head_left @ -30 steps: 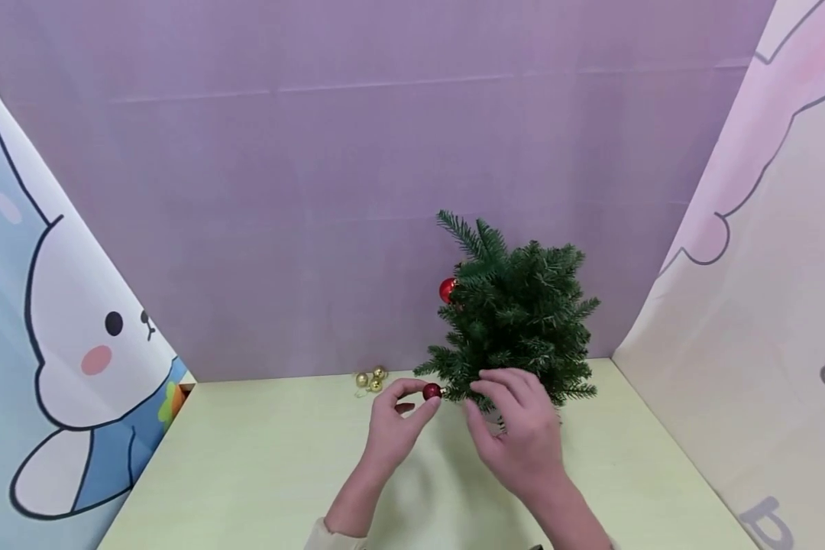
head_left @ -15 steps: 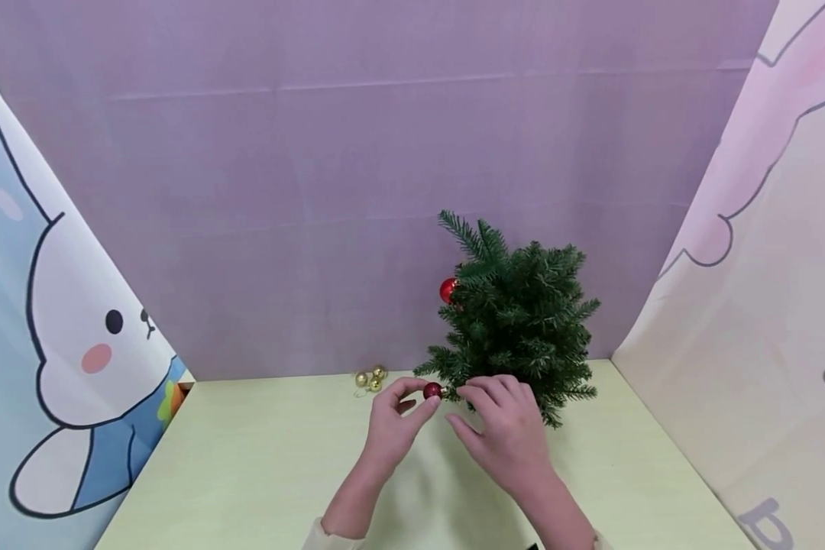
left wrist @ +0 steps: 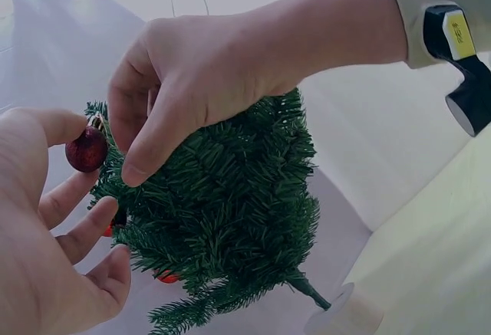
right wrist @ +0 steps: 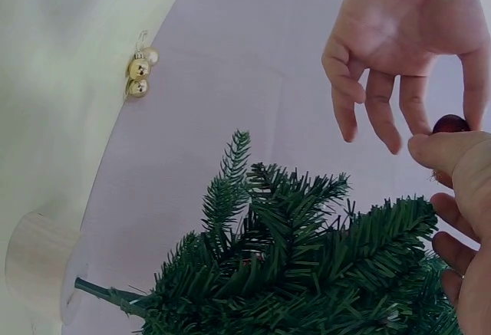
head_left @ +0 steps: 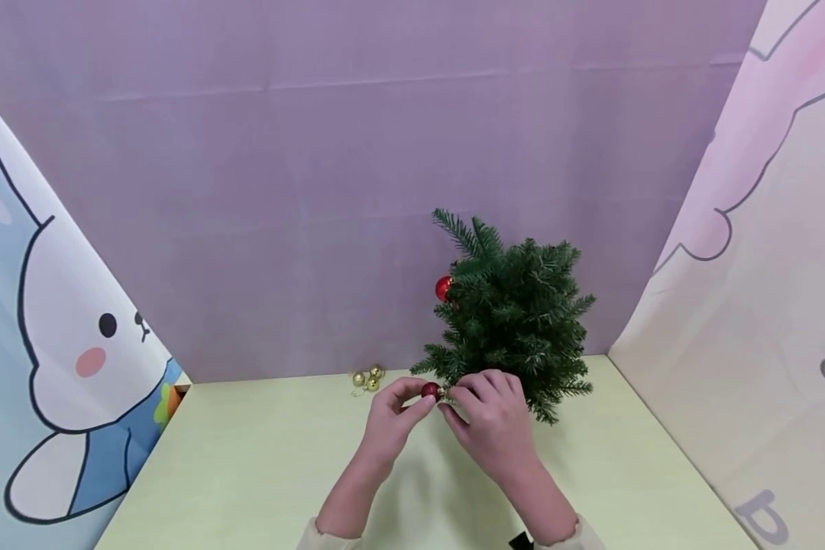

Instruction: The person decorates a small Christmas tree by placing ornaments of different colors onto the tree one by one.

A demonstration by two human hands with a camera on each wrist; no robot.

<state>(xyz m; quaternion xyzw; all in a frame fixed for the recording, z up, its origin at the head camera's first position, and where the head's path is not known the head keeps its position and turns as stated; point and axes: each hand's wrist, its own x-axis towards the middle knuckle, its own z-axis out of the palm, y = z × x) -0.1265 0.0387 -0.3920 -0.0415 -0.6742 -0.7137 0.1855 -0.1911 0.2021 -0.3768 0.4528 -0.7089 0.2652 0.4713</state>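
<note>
Left hand [head_left: 389, 418] pinches a dark ball [head_left: 429, 390], lower centre; right hand [head_left: 498, 420] just beside it.
Left grip narrow around the ball; right grip curled near its gold end, any hold impossible to tell. Tree [head_left: 522, 321] right of centre; gold balls [head_left: 373, 385] on the bench [head_left: 247, 473], left of the hands.

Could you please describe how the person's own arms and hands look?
The left hand and right hand are bare. The sleeves are pale cream, and the right one carries a black band with a yellow label, its print too small to read.
</note>
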